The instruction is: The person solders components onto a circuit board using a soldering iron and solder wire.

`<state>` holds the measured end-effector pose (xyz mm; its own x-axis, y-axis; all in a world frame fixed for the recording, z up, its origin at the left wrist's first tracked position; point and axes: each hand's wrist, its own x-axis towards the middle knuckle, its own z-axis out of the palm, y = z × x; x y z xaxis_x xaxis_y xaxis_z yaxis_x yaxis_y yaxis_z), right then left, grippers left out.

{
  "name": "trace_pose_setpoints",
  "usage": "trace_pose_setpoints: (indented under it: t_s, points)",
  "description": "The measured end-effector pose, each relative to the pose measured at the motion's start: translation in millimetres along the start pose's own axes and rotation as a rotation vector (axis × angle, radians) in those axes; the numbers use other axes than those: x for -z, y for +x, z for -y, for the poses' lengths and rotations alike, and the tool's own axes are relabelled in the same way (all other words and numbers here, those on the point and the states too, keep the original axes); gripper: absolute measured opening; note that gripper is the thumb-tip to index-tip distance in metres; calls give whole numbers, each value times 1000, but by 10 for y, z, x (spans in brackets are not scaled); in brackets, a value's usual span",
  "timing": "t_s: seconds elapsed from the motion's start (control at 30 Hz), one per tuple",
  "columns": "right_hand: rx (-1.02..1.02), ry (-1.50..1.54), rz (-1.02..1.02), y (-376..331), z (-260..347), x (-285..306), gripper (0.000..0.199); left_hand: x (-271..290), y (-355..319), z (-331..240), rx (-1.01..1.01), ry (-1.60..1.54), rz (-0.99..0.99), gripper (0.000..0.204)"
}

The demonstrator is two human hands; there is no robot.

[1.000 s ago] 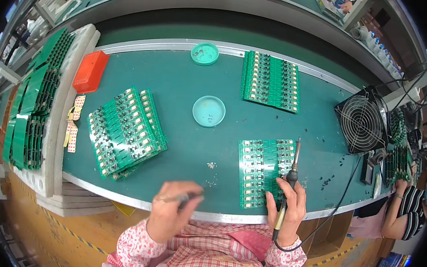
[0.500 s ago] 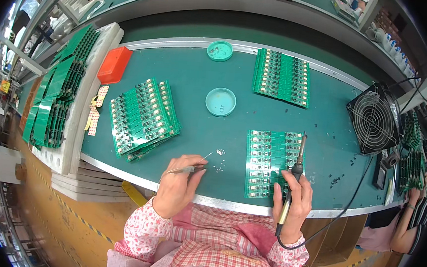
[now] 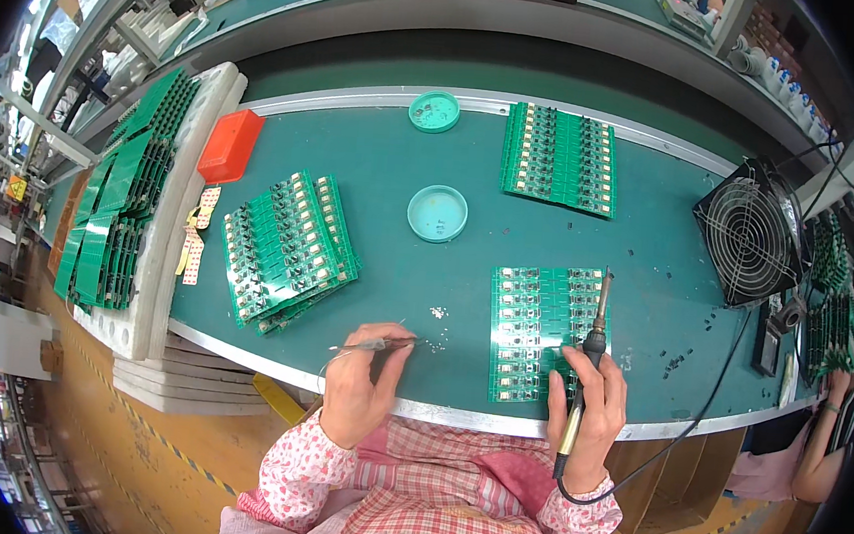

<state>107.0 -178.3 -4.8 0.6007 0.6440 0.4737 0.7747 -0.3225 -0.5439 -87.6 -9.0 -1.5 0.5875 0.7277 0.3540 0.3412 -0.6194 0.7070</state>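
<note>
My right hand [image 3: 592, 406] grips a soldering iron [image 3: 591, 355], its tip pointing away from me over the right edge of a green circuit board panel [image 3: 533, 326] lying in front of me. My left hand [image 3: 362, 387] pinches a thin strand of solder wire [image 3: 376, 344] that points right, toward small bits [image 3: 438, 313] on the green mat. The left hand rests at the table's near edge, left of the panel.
A stack of green boards [image 3: 283, 246] lies to the left, another panel [image 3: 561, 157] at the back. Two round teal lids [image 3: 437, 213] [image 3: 433, 111], a red box [image 3: 228, 144], a foam tray of boards [image 3: 127, 193] and a fan [image 3: 750, 242] surround the mat. Another person's arm [image 3: 824, 449] is at right.
The view has shifted slightly. Both hands stay at the near edge, the left with the wire, the right with the iron over the panel.
</note>
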Motion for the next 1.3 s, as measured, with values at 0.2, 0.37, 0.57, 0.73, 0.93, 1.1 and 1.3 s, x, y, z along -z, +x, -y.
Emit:
trace_pose_setpoints:
  t_s: [0.2, 0.37, 0.57, 0.73, 0.93, 1.1, 1.3]
  points:
    - [-1, 2, 4, 9, 6, 2, 36, -26, -18, -7, 72, -30, 1, 22]
    - [4, -14, 0, 7, 7, -8, 35, -22, -6, -5, 33, 4, 10, 17]
    - [2, -18, 3, 9, 7, -9, 34, -17, 14, -31, 3, 41, 5, 17]
    - [9, -21, 5, 13, 9, -11, 34, -34, 20, -31, -13, 42, -9, 18]
    - [20, -39, 24, -6, 25, 15, 38, -7, 39, -63, -41, 61, 0, 16]
    - [27, -42, 32, -15, 22, 30, 43, -112, 184, -200, -73, -28, 33, 15]
    - [21, -24, 34, -53, 21, 65, 44, -427, 384, -301, -98, -139, 107, 20]
